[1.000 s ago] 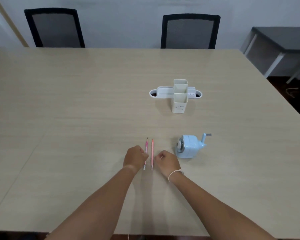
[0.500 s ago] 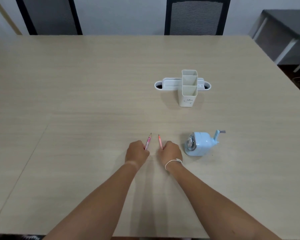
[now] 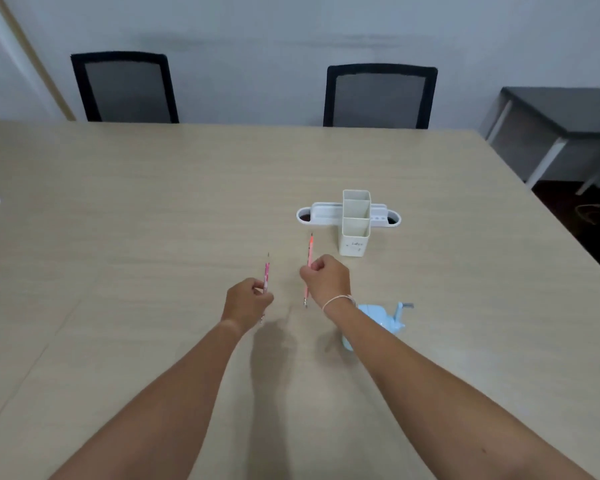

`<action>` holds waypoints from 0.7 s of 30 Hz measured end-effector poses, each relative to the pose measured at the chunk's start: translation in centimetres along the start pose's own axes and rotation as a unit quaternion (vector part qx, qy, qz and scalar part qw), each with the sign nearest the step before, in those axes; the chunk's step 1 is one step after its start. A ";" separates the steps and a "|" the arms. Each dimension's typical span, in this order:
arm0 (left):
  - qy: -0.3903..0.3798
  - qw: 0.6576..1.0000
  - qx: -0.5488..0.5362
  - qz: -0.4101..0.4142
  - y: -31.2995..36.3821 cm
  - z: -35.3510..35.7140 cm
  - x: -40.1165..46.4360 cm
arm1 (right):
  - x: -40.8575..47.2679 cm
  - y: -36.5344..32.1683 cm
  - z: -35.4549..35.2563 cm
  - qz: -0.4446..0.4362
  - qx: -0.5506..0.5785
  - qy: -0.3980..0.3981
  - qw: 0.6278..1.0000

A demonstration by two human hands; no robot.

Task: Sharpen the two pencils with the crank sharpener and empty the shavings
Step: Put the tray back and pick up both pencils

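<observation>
Two pencils are up off the tabletop (image 3: 153, 209), one pinched in each of the hands: the patterned pink pencil (image 3: 266, 271) in the left hand (image 3: 246, 301), the orange-pink pencil (image 3: 309, 252) in the right hand (image 3: 326, 280), points aimed at twelve o'clock; the blue crank sharpener (image 3: 387, 320) sits at four o'clock, half hidden under the right forearm; that arm could nudge it, and with both hands full nothing steadies it for cranking; the white desk organiser (image 3: 355, 221) bears small dark writing, possibly a brand, too blurred to read.
</observation>
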State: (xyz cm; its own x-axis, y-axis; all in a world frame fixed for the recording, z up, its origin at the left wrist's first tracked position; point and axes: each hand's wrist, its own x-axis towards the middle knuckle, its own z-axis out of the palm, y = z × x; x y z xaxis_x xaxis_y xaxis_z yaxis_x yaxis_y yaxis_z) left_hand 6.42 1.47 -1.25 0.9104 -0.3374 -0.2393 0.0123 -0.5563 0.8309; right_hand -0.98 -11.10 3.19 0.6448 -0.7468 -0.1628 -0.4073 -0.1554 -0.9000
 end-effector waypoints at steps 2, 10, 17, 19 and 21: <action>0.001 0.999 -0.028 0.020 1.7 0.3 0.6 | 1.1 -1.4 -1.8 -0.015 0.021 0.012 1.000; -0.014 0.992 -0.107 0.071 8.6 3.6 2.2 | 5.4 -2.7 -9.6 -0.058 0.036 0.040 0.997; -0.040 0.989 -0.074 0.121 12.7 7.9 4.5 | 7.7 1.8 -14.2 -0.054 0.030 0.049 0.997; -0.041 0.988 -0.069 0.134 13.7 9.2 5.3 | 8.1 3.1 -14.8 -0.043 0.036 0.049 0.997; -0.036 0.986 -0.068 0.149 14.6 10.6 6.1 | 8.7 4.2 -15.2 -0.040 0.043 0.049 0.997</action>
State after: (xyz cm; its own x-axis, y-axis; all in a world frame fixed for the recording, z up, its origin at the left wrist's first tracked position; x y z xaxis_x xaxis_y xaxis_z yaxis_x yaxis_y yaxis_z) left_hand 7.79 -16.76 4.14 0.8506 -0.5257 -0.0061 -0.1910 -0.3200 0.9280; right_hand -6.90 -28.13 4.16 0.6043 -0.7950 -0.0532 -0.2986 -0.1641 -0.9402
